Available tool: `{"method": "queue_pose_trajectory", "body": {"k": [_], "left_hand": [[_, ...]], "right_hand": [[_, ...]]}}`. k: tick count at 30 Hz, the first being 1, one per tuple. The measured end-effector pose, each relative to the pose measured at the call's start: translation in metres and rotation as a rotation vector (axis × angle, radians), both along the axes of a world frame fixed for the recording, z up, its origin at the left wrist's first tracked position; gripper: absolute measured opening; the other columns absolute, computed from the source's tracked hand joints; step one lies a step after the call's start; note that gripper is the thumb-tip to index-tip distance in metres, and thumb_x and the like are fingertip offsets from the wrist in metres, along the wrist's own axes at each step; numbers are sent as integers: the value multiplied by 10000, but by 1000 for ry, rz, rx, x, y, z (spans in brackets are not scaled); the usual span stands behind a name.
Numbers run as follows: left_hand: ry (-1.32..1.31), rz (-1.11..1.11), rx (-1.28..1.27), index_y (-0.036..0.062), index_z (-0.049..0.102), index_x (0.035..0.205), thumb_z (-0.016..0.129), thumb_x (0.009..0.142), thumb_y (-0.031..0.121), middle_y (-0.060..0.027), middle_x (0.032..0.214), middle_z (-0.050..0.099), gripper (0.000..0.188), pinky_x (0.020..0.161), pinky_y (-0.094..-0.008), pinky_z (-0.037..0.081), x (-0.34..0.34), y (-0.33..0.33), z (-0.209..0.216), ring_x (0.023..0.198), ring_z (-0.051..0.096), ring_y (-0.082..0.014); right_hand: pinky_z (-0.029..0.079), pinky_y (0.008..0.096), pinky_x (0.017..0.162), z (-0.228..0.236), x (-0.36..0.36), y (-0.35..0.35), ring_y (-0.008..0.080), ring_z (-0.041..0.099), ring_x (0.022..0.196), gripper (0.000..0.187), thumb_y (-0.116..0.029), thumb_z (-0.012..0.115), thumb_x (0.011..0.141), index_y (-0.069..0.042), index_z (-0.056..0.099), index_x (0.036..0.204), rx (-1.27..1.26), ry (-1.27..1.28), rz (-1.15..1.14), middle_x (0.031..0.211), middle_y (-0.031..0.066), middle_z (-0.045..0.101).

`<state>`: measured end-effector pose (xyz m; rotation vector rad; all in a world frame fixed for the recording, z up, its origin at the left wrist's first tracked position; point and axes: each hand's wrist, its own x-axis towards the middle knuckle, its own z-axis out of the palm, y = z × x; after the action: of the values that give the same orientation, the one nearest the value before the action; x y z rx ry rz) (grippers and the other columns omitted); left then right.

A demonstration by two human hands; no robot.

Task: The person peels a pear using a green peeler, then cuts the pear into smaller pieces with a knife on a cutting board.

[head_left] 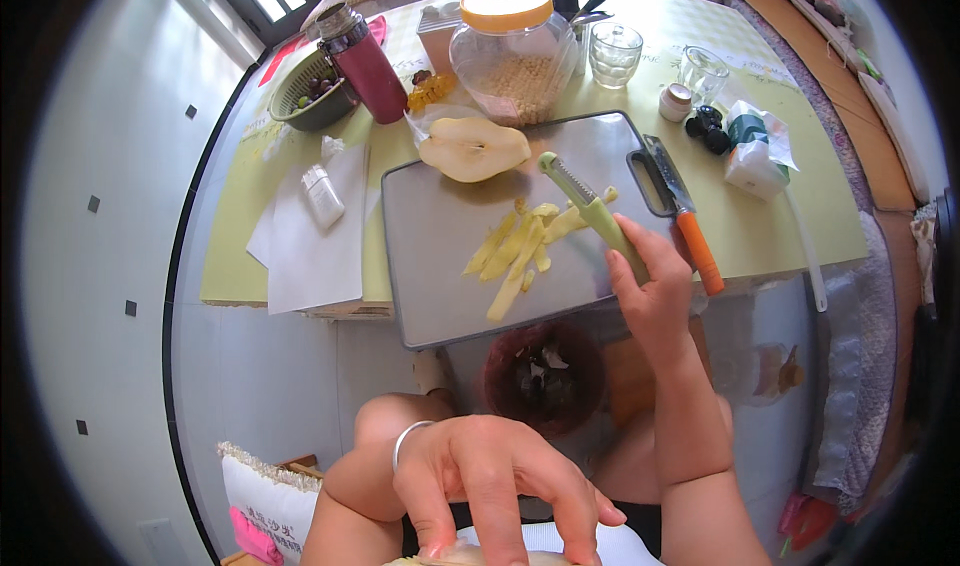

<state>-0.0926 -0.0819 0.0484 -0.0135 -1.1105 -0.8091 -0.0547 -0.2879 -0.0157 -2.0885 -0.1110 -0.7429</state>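
My right hand point(655, 281) is closed around the handle of a light green peeler point(600, 216), its blade end pointing up and left over the cutting board point(430, 256). Close to the lower edge, my left hand point(500, 476) curls its fingers over a pale piece of pear point(465, 556), mostly cut off by the picture's border. Yellowish peel strips point(520, 246) lie in a loose pile on the board. At the board's far edge rests a pear half point(472, 150), cut face up. A knife point(685, 216) with an orange handle lies along the board's right side.
A wide jar point(515, 66) with an orange lid, a maroon flask point(365, 71) and a bowl of fruit point(315, 91) stand at the back. White paper point(320, 256) lies left, glass mugs point(615, 54) and a tissue pack point(758, 151) right. A dark red bin point(545, 381) sits below the table edge.
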Motion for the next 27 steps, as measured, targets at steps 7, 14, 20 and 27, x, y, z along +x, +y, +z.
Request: {"method": "queue_pose_trajectory", "body": {"k": [7,14,20,27], "left_hand": [[-53,92,-177,-12,750,1190,760,919,309,-376,1308,585,420,1221,-569,284,4,-13,-9,1301,544,-476],[20,51,-79,-24,759,1178,776,902,295,-377,1321,570,422,1227,-539,288,3,-6,-5,1283,557,-489],[93,6,172,-3,738,1201,778,871,429,-352,1300,593,545,1201,-588,305,7,13,8,1255,578,-435],[491,162,651,131,683,1134,695,924,469,-314,1187,597,398,1100,-704,374,-6,29,26,984,657,-456]], "right_hand": [[532,374,724,1,-1,-2,308,665,808,370,-65,713,897,-22,679,1262,-30,2,-3,937,162,680],[535,379,731,-3,1,1,311,668,811,370,-62,713,892,-26,684,1259,2,6,-1,938,155,683],[539,390,738,-2,-1,-1,325,674,829,372,-68,715,884,-30,687,1252,-55,-10,-27,950,163,687],[544,405,731,-3,2,0,345,678,820,358,-100,718,882,-33,691,1233,-64,-10,-39,950,161,691]]}}
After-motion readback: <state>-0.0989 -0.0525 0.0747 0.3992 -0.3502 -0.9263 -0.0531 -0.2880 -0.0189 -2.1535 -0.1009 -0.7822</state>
